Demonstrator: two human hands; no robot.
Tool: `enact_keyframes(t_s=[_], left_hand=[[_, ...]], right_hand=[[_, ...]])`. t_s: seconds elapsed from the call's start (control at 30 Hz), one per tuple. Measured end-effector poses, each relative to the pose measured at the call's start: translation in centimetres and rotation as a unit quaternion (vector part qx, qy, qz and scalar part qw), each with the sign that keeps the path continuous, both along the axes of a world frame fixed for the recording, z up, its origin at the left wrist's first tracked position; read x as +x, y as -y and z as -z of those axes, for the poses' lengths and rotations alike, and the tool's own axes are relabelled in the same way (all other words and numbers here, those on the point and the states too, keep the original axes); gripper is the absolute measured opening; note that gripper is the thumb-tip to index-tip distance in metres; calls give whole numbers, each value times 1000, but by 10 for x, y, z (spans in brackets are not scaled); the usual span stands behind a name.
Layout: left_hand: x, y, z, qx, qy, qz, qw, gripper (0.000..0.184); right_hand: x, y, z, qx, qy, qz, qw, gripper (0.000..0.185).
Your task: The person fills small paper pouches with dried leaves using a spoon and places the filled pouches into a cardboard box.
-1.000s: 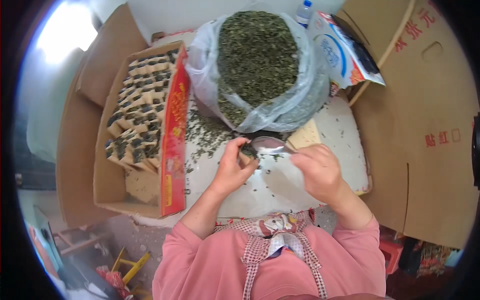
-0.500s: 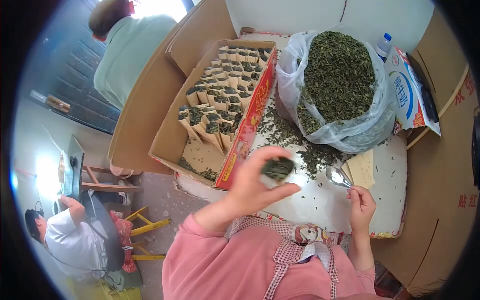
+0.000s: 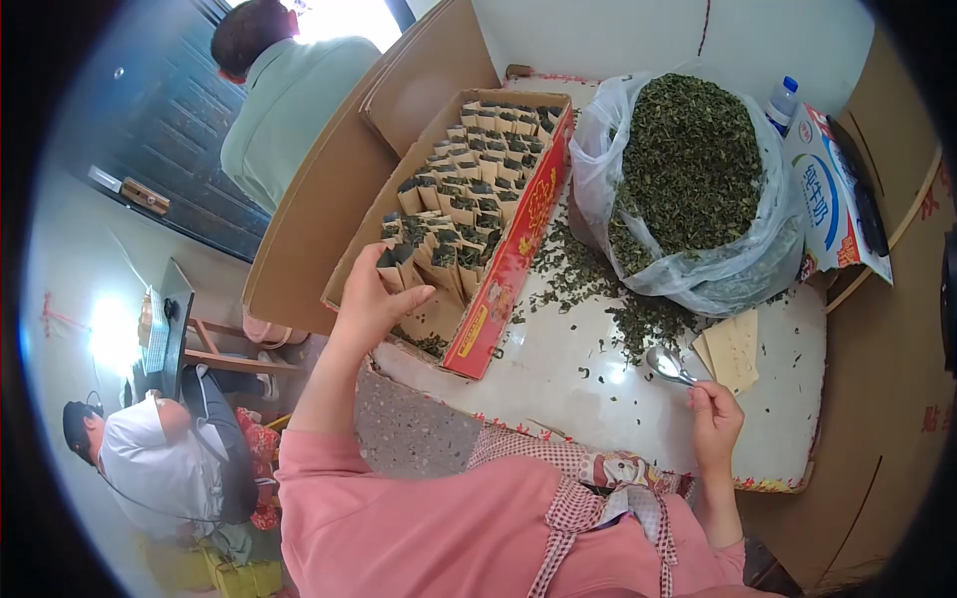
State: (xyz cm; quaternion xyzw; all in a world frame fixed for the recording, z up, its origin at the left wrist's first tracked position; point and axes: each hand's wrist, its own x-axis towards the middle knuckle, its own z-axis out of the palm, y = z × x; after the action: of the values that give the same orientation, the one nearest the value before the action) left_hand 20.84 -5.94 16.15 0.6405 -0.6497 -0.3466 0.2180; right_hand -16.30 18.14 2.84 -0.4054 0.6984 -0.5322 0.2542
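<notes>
My left hand (image 3: 374,299) is over the near left end of the red cardboard box (image 3: 518,254). Its thumb and fingers are closed around a small brown paper bag (image 3: 396,271) of dried leaves, beside the rows of similar bags (image 3: 469,189) standing in the box. My right hand (image 3: 716,414) holds a metal spoon (image 3: 668,364) by its handle, low over the white tabletop. The spoon's bowl looks bare. Beyond it stands a large clear plastic bag (image 3: 588,159) heaped with dried green leaves (image 3: 693,159).
Flat paper bags (image 3: 733,354) lie beside the spoon. Loose leaves (image 3: 638,324) are scattered over the table (image 3: 558,399). A milk carton (image 3: 822,189) and a bottle (image 3: 783,103) stand at the back right. Two other people (image 3: 299,110) are at the left, past cardboard panels (image 3: 309,199).
My left hand has moved left from above the table to the box, taking the filled paper bag with it. My right hand still holds the spoon in about the same place.
</notes>
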Motion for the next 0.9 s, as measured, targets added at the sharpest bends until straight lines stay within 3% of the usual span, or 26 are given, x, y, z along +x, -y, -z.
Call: enact_keyframes(t_s=[0.03, 0.1, 0.23, 0.33, 0.4, 0.6, 0.83, 0.9], left_hand=[[6, 5, 12, -1, 1, -1, 1000, 69], [16, 15, 31, -181, 122, 83, 972, 70], [10, 13, 28, -239, 240, 99, 936, 73], [5, 17, 28, -199, 277, 77, 937, 74], [7, 22, 31, -102, 183, 40, 977, 72], [6, 24, 32, -41, 57, 11, 997, 64], [2, 29, 38, -68, 152, 28, 986, 69], [-4, 28, 38, -9, 148, -35, 988, 73]], right_hand=[[0, 1, -1, 0, 4, -2, 1000, 9], [-1, 2, 0, -2, 10, -7, 1000, 9], [-2, 1, 8, -10, 34, -6, 999, 9], [-4, -1, 13, -17, 47, 2, 999, 9], [-5, -3, 15, -20, 55, 1, 998, 9], [-9, -8, 22, -4, 84, -5, 996, 11], [-7, -6, 24, 5, 89, -11, 996, 11], [-6, -6, 23, 9, 89, -10, 996, 11]])
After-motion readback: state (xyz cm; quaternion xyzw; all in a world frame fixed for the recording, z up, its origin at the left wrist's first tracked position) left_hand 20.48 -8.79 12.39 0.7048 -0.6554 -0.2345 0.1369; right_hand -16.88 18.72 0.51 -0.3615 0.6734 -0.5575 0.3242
